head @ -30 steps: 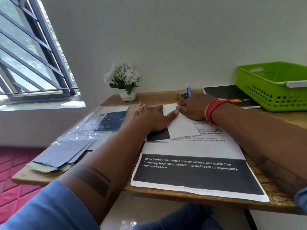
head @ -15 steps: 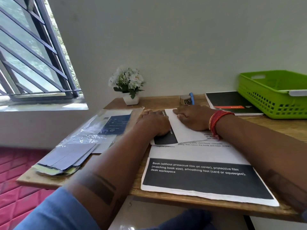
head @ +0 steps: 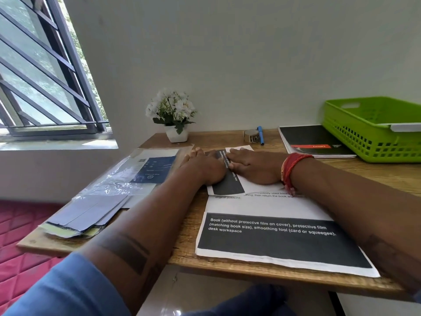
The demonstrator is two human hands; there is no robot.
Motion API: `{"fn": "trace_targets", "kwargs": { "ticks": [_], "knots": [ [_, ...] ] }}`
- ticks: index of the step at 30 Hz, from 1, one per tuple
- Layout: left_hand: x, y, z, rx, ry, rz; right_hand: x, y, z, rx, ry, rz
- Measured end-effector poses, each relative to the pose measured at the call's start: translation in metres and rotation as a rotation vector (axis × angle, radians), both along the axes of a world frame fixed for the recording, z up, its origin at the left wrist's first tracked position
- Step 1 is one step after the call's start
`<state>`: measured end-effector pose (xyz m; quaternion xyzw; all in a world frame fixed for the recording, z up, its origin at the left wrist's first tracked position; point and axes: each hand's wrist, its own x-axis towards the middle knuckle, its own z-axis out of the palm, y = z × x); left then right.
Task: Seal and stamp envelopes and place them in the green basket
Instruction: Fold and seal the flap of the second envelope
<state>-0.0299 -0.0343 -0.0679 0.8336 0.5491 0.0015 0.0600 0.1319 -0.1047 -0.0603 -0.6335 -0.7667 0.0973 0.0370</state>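
Both of our hands lie flat on a folded sheet in the middle of the worktop (head: pixel 186 242) — the left hand (head: pixel 202 166) with fingers stretched forward and together over the sheet's dark printed strip, the right hand (head: pixel 252 166) palm-down on its white part, fingers straight, gripping nothing. The two hands sit just beside each other, thumbs nearly touching. The folded sheet (head: pixel 230 183) overlaps the far edge of a large printed page (head: pixel 273 238) with a black band of white text. A red thread band (head: pixel 290 169) circles the right wrist.

To the left we see a pile of pale envelopes (head: pixel 91 215) near the worktop's edge, with a clear plastic packet (head: pixel 136 172) lying partly on them. At the back stand a small white pot of white flowers (head: pixel 174 117), a tape roll (head: pixel 251 135) and a blue pen (head: pixel 260 135) just beside it. Far right, the green basket (head: pixel 364 133) rests beside a black notebook (head: pixel 312 140) — a white edge, perhaps an envelope, shows at its rim.
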Motion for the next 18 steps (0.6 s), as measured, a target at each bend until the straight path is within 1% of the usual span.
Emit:
{"fn": "trace_targets", "kwargs": {
  "ticks": [3,6,8,10,11,12,15,18],
  "knots": [
    [0.002,-0.003,0.002,-0.014,0.01,0.012,0.001,-0.002,0.003,-0.016,-0.069,-0.039],
    [0.003,-0.008,0.005,-0.014,0.004,0.026,0.0,-0.003,0.003,-0.026,-0.085,-0.045],
    [0.002,-0.015,0.009,0.117,0.021,-0.004,0.002,-0.003,0.002,-0.016,-0.038,-0.035],
    [0.002,-0.022,0.013,0.321,0.03,-0.083,0.006,-0.005,0.003,0.036,0.096,-0.057],
    [0.003,-0.025,0.015,0.373,0.021,-0.124,0.009,-0.006,0.004,0.08,0.147,-0.078],
    [0.005,-0.027,0.016,0.369,0.006,-0.151,0.011,-0.008,0.005,0.127,0.146,-0.079],
    [0.01,-0.025,0.015,0.219,-0.033,-0.191,0.016,-0.009,0.01,0.233,0.048,-0.084],
    [0.012,-0.019,0.015,0.159,-0.01,-0.217,0.018,-0.004,0.01,0.342,0.109,-0.238]
  ]
}}
